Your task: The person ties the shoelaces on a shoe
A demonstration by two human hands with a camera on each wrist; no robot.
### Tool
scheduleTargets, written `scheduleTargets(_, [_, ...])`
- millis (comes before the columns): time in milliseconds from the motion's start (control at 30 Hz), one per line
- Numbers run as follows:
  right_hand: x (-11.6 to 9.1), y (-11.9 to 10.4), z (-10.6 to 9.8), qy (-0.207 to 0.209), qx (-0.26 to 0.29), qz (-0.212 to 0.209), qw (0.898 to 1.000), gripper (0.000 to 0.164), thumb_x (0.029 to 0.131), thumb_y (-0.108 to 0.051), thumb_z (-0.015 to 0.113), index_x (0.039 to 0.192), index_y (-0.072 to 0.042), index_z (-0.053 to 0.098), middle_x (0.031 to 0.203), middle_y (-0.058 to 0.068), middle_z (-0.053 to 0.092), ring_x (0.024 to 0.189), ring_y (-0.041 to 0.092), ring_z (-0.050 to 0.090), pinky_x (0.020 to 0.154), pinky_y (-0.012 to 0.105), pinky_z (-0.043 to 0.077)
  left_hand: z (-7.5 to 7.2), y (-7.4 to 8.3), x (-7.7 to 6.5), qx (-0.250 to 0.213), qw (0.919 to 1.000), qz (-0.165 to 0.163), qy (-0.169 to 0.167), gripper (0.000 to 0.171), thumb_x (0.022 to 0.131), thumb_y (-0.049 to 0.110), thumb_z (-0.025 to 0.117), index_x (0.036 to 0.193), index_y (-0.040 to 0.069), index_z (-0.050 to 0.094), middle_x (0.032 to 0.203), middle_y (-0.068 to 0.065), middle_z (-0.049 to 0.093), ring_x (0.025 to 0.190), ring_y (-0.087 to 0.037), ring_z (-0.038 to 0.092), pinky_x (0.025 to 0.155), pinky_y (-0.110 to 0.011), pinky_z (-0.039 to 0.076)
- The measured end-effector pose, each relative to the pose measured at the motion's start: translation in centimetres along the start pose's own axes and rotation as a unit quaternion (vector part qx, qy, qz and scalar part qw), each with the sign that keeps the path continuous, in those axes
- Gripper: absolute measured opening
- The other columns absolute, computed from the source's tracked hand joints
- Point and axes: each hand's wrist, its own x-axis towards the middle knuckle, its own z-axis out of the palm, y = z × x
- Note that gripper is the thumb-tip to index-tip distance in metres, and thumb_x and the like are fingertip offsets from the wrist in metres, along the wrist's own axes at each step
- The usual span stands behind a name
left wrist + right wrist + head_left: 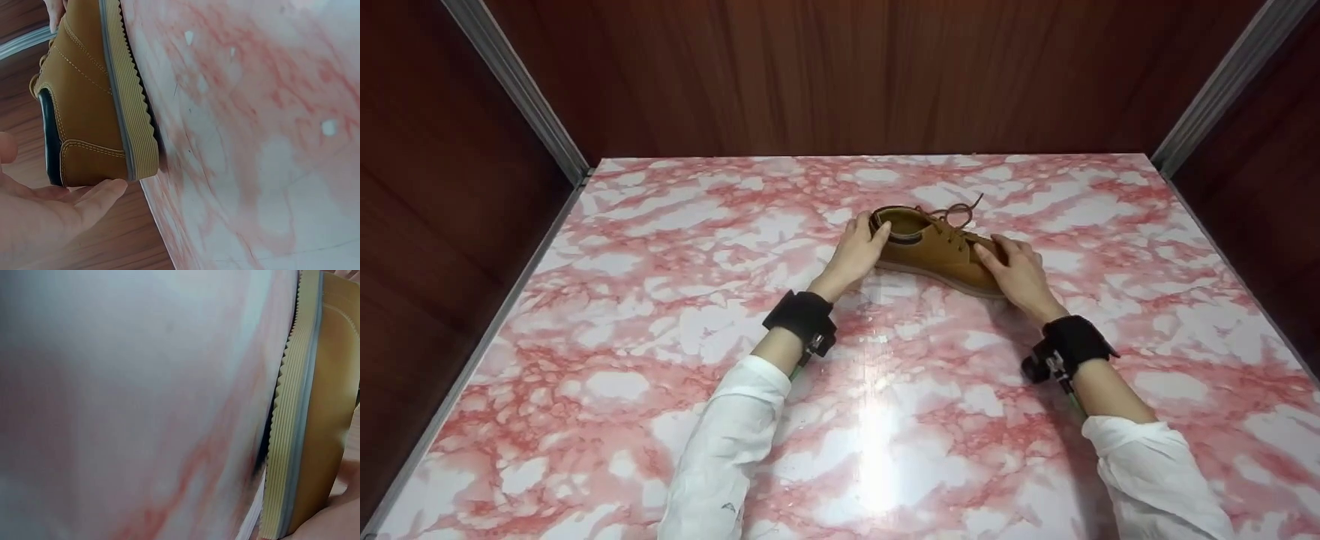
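Observation:
A tan lace-up shoe (922, 253) stands upright on the table, heel to the left and toe angled right and nearer. Its brown laces (962, 214) stick up on the far side. My left hand (856, 244) holds the heel, thumb at the collar; in the left wrist view its fingers (101, 197) lie against the heel's back. Over the toe, my right hand (1020, 277) grips from above with the thumb on the upper. The ridged pale sole (287, 422) fills the right wrist view's right side, where only part of the right hand (332, 520) shows.
The table (660, 322) has a red and white marbled top. Dark wood panels (847, 75) rise behind it and at both sides, with grey metal posts (521, 86) at the corners. Black camera straps (802, 315) wrap both wrists.

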Motion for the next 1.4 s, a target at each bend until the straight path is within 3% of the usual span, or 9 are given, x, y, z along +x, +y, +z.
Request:
scheduleTargets(200, [-0.8, -0.2, -0.1, 0.023, 0.022, 0.037, 0.999, 0.059, 0.071, -0.048, 0.028, 0.112, -0.006, 0.026, 0.109, 0.022, 0.019, 0.094, 0.036, 0.016, 0.073, 0.043, 0.015, -0.1, -0.1, 1.2, -0.014, 0.9998, 0.000, 0.014, 0.051, 0.075, 0.041, 0.025, 0.112, 0.007, 0.022, 0.107, -0.008, 0.028, 0.097, -0.015, 0.025, 0.076, -0.024, 0.022])
scheduleTargets(633, [-1.8, -1.4, -0.4, -0.013, 0.024, 0.066, 0.997, 0.062, 0.072, -0.048, 0.023, 0.115, -0.003, 0.020, 0.109, 0.024, 0.016, 0.096, 0.037, 0.014, 0.074, 0.044, 0.014, 0.1, -0.6, 2.2, 0.002, 0.9997, 0.001, 0.025, 0.041, 0.078, 0.033, 0.027, 0.109, 0.007, 0.029, 0.105, -0.008, 0.033, 0.096, -0.014, 0.027, 0.076, -0.024, 0.022])
scheduleTargets(1067, [-1.1, -1.3, -0.7, -0.024, 0.037, 0.057, 0.997, 0.062, 0.071, -0.049, 0.024, 0.111, -0.001, 0.025, 0.109, 0.022, 0.017, 0.096, 0.037, 0.014, 0.076, 0.042, 0.013, -0.3, -0.9, 1.1, 0.012, 0.9995, 0.027, 0.012, 0.036, 0.079, 0.028, 0.028, 0.108, 0.006, 0.029, 0.102, -0.007, 0.034, 0.092, -0.015, 0.031, 0.074, -0.024, 0.024])
scheduleTargets(1400, [-0.6, -1.1, -0.9, -0.031, 0.048, 0.045, 0.997, 0.060, 0.071, -0.048, 0.026, 0.109, -0.001, 0.027, 0.107, 0.021, 0.020, 0.095, 0.034, 0.020, 0.076, 0.040, 0.015, -0.1, -0.8, -0.3, 0.032, 0.9981, 0.041, 0.034, 0.039, 0.078, 0.027, 0.032, 0.108, 0.003, 0.028, 0.106, -0.008, 0.031, 0.096, -0.016, 0.027, 0.077, -0.024, 0.021])
